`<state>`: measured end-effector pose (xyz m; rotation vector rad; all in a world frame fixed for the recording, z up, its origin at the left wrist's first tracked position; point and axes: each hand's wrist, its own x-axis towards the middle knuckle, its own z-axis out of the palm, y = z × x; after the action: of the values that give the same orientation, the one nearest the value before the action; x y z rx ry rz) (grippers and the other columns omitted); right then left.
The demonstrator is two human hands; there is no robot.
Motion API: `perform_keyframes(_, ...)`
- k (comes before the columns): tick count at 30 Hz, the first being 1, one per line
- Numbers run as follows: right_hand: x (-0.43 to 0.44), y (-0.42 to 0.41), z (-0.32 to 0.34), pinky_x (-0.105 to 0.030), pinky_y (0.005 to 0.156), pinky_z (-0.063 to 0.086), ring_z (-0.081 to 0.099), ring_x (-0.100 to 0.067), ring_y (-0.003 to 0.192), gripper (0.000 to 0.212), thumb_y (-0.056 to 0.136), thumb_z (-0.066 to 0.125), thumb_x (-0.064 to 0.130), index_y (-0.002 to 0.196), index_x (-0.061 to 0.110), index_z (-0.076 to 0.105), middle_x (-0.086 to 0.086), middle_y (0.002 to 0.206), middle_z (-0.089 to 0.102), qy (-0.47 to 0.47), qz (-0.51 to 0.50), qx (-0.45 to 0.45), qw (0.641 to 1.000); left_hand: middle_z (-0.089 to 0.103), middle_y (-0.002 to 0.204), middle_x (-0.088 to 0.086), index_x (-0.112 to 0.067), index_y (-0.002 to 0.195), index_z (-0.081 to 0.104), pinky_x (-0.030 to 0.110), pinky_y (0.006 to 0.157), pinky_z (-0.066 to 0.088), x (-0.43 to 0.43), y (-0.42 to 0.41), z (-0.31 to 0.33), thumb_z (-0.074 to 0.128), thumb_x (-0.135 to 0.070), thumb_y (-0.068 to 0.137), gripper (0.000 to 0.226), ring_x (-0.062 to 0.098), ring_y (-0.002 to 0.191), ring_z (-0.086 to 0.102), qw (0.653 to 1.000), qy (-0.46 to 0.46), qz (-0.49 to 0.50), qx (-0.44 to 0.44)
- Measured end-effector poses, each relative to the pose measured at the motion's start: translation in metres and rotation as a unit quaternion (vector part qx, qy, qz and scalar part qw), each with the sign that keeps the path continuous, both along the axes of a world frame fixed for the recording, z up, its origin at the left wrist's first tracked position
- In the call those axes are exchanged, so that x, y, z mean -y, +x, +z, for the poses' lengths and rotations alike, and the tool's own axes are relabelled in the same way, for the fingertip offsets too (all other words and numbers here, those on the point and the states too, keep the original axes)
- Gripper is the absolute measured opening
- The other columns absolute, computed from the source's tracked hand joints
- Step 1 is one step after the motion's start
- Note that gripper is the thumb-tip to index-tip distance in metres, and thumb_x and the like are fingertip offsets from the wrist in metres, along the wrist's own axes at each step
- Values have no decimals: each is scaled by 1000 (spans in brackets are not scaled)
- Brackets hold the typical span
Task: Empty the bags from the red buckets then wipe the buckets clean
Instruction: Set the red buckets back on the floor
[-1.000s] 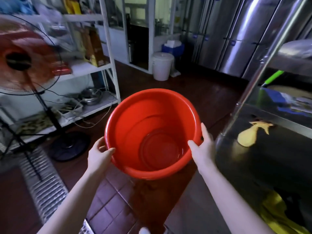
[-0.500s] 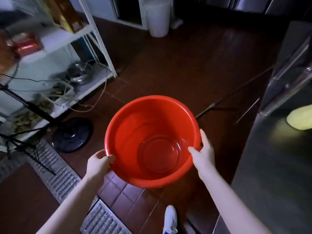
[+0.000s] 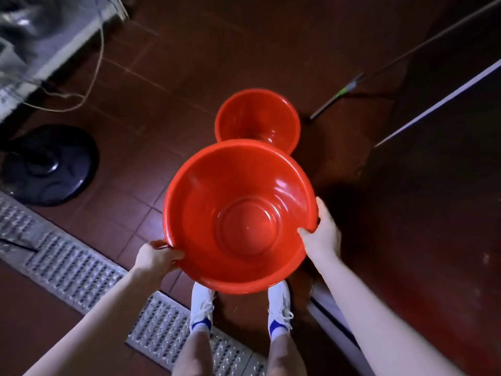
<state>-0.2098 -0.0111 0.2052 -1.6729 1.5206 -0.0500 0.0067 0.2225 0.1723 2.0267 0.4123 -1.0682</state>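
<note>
Head view: your left hand (image 3: 156, 257) and right hand (image 3: 322, 234) each pinch the rim of the near red bucket (image 3: 244, 232), thumbs inside, above your white shoes (image 3: 201, 305). The second red bucket (image 3: 257, 118) stands on the tiled floor (image 3: 168, 63), just beyond.

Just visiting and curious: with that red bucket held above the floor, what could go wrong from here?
1. The held bucket is gripped only at its rim by the left hand and right hand; it might slip and drop.
2. It hides part of the second bucket on the floor; lowering it blind could knock that one.
3. A drain grate and a loose cord lie nearby, so a careless step could trip.
</note>
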Motion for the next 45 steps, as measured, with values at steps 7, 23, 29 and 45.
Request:
perform_keyframes(7, -53, 28, -121, -39, 107, 42, 57, -23, 122, 84, 78, 77, 8, 148, 28, 35, -2, 137, 55, 69, -47, -39, 996, 66, 79, 16, -3, 78, 58, 27, 50, 58, -40, 42, -123, 65, 20, 74, 24, 29, 69, 65, 998, 43, -36, 18)
perform_keyframes(23, -41, 52, -289, -35, 102, 41, 54, -28, 123, 72, 89, 63, 3, 147, 33, 34, -7, 133, 59, 10, -42, -88, 995, 72, 95, 16, 1, 110, 63, 43, 84, 57, -33, 45, -280, 71, 4, 76, 35, 28, 81, 69, 989, 63, -116, 71)
perform_keyframes(29, -13, 55, -311, -41, 102, 43, 53, -30, 124, 73, 92, 59, 5, 150, 34, 27, -9, 136, 56, -4, -30, -100, 995, 70, 102, 11, -3, 115, 59, 48, 91, 54, -12, 42, -299, 73, -6, 78, 40, 29, 93, 69, 980, 56, -169, 85)
perform_keyframes(45, -43, 17, -303, -31, 119, 10, 38, -18, 130, 41, 100, 34, 39, 124, 23, 63, 2, 130, 55, -150, 536, -185, 810, 52, 132, 11, -15, 143, 46, 45, 100, 46, -1, 31, -258, 71, -23, 85, 63, 30, 118, 55, 920, 95, -310, 219)
